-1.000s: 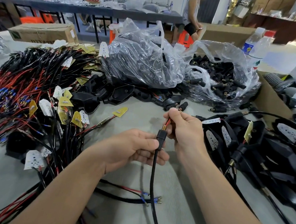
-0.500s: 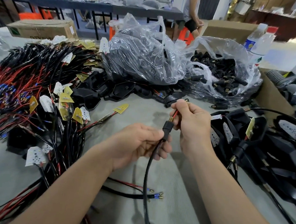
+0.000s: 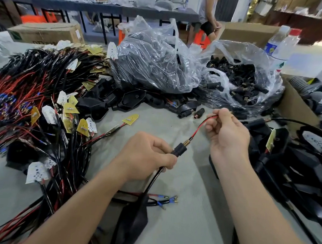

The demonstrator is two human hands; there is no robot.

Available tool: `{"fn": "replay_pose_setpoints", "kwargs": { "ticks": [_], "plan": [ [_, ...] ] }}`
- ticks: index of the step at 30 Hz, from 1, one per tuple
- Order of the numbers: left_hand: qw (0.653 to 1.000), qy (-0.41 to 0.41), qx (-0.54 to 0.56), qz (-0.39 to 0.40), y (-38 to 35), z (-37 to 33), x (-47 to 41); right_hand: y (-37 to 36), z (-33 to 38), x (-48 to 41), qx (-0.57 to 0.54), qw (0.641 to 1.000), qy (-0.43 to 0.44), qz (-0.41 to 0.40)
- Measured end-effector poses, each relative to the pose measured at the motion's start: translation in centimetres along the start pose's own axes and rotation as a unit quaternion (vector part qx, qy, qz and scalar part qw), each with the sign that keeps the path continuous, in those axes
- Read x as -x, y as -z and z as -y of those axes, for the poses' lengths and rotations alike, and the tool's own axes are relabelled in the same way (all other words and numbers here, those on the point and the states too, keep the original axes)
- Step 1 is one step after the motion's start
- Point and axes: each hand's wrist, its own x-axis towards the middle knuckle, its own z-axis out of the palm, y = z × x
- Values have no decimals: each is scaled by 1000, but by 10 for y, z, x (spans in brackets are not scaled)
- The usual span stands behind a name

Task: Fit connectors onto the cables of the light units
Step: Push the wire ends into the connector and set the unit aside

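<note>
Head view: left hand (image 3: 145, 156) grips the black connector (image 3: 179, 151) on its cable; right hand (image 3: 227, 133) pinches the red wire (image 3: 203, 124).

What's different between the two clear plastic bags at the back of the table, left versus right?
The left clear plastic bag is bunched over its black contents; the right clear plastic bag gapes open. The left bag stands taller; the right bag slumps lower, showing small black connectors with brass ends. Both are crinkled, transparent and sit on the grey table.

Left hand (image 3: 147, 155) curled, right hand (image 3: 228, 134) raised, fingers (image 3: 221, 114) pinched together.
</note>
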Motion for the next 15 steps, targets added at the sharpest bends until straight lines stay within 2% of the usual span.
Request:
{"fn": "replay_pose_setpoints", "kwargs": {
  "ticks": [7, 12, 15],
  "plan": [
    [977, 31, 177, 116, 30, 1, 5, 8, 16, -11, -111, 993, 36, 11],
    [950, 37, 201, 235, 44, 5, 9, 15, 31, -14, -170, 984, 45, -11],
    [944, 69, 242, 214, 42, 7, 10, 15, 34, -10, -177, 984, 33, 3]
  ]
}}
